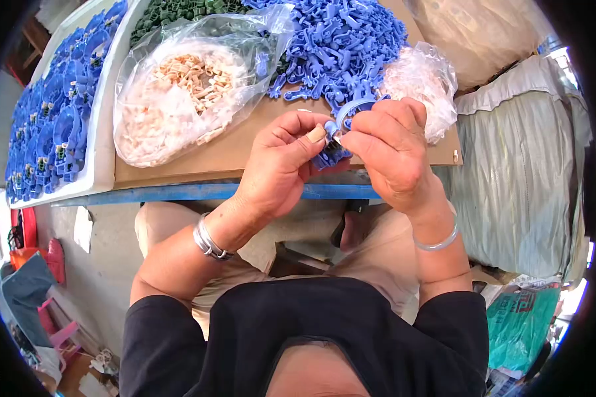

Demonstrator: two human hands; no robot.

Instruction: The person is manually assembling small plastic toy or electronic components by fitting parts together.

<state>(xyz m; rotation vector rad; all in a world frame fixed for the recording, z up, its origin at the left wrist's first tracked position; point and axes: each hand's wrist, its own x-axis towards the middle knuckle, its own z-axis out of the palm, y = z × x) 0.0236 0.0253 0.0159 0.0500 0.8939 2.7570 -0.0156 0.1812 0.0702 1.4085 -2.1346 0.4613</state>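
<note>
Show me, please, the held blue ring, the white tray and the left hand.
Held blue ring (345, 111), head view: its upper-left rim.
White tray (102, 142), head view: its right wall.
Left hand (278, 161), head view: its middle.

- The left hand (281, 162) grips a blue piece (331, 157) between thumb and fingers.
- The right hand (394, 149) has its fingertips together at the piece's right side; what they pinch is hidden.
- Beyond the hands, a blue pile (344, 43) lies on cardboard (212, 159).
- Left of it: a clear bag (155, 129) of cream parts (192, 76), green parts (172, 14) on its far side.
- Far left: a white tray (106, 112).
- Right: a pale sack (520, 159).
</note>
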